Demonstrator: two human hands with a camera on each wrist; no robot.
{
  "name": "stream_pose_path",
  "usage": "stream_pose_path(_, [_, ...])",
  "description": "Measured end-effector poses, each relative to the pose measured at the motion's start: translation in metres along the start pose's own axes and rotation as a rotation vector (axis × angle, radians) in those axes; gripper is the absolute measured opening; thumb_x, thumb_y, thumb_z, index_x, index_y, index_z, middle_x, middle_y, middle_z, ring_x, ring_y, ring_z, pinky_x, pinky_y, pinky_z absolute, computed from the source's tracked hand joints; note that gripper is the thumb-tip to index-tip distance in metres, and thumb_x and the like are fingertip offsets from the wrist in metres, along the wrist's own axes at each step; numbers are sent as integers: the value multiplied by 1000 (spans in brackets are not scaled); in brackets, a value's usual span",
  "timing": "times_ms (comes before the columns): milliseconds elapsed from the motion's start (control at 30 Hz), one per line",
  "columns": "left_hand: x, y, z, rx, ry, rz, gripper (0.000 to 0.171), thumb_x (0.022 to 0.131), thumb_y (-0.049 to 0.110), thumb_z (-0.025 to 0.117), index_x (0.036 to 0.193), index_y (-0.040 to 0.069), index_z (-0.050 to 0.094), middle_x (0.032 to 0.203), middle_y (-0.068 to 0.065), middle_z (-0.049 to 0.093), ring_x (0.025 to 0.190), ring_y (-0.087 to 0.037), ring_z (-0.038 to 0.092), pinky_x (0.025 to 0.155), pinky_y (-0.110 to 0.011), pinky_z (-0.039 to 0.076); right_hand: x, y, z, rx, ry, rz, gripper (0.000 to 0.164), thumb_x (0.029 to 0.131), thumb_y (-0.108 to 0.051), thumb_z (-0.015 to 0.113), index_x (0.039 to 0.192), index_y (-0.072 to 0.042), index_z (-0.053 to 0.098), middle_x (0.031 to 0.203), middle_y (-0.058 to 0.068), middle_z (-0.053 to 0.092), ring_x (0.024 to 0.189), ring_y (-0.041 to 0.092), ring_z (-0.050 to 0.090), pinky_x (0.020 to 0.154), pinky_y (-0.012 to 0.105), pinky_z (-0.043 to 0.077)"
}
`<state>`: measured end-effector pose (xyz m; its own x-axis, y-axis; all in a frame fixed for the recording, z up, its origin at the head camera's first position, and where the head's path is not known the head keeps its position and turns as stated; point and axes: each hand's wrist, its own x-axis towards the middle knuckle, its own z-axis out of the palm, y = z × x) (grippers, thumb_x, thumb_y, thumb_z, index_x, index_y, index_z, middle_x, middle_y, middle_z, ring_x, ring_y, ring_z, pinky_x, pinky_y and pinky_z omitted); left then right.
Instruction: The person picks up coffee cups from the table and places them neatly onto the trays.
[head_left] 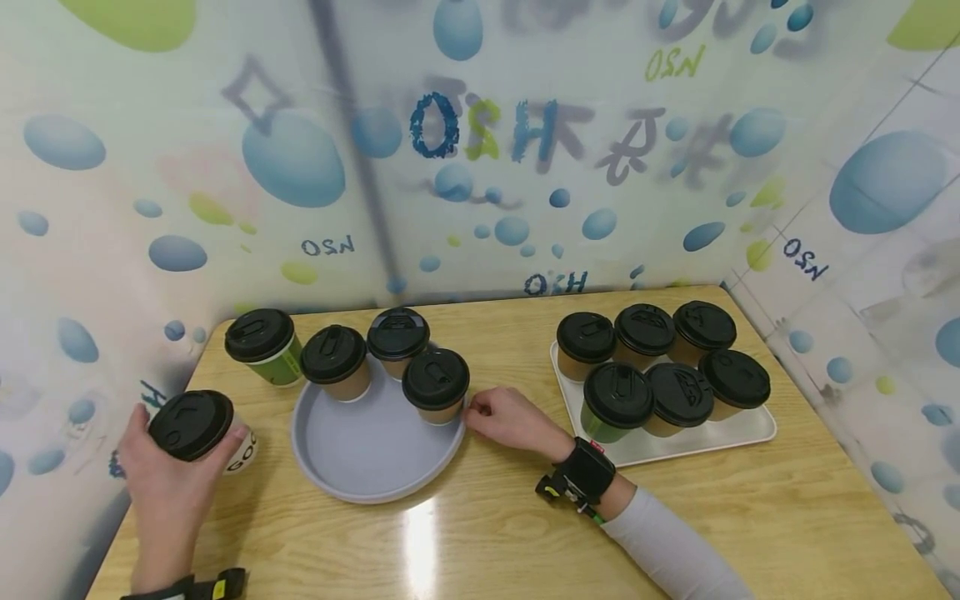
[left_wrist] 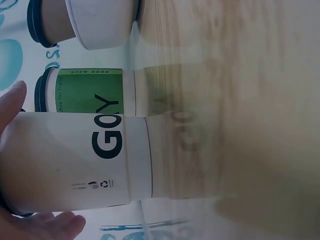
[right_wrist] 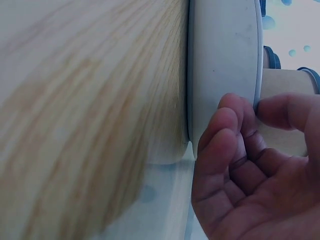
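Observation:
My left hand (head_left: 171, 492) grips a white paper cup (left_wrist: 65, 160) with a black lid, thumb and fingers spread around its upper part. The cup stands upright at the table's left side, its base right at the tabletop in the left wrist view. With thumb over the rim and fingers against the outer wall, my right hand (head_left: 517, 423) pinches the right edge of a round grey tray (head_left: 367, 467). On that tray stand a brown cup (head_left: 348, 387) at the left, another brown cup (head_left: 397, 335) at the back, and a third brown cup (head_left: 437, 385) near the right hand.
A green cup (head_left: 279, 363) with a black lid stands just left of the round tray. At the right, a white rectangular tray (head_left: 720, 435) bears several black-lidded cups, one of them a green cup (head_left: 611, 408). A patterned wall (head_left: 480, 208) rises behind the wooden table (head_left: 510, 533).

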<state>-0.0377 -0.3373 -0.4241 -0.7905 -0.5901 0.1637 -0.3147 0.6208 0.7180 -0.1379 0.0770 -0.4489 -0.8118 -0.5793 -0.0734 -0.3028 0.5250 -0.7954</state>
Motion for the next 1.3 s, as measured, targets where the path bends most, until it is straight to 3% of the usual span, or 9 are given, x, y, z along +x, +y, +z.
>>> stream_pose_path(300, [1,1,1,31,-1,-36,107,89,27,81,165,5,9,165,-30,17,149,-53,23,118,-69,21,-1,-1,-1,6,-6,4,27,100,-21,58,74,-15,63,60,-10,52,51,6,41,52,23,30])
stream_pose_path(667, [-3,4,-2,-55,89,21,99,85,23,82,160,3,21,157,-29,32,142,-50,35,118,-63,28,-1,-2,-1,11,-10,9,27,100,-20,58,76,-11,65,62,-9,53,52,6,42,52,23,31])
stream_pose_path(1300, [-22,45,-14,-105,109,94,102,79,17,87,160,9,26,155,-27,38,139,-50,40,117,-64,27,0,-1,0,1,-13,2,26,100,-19,58,79,-7,67,63,-9,54,53,5,43,52,23,32])
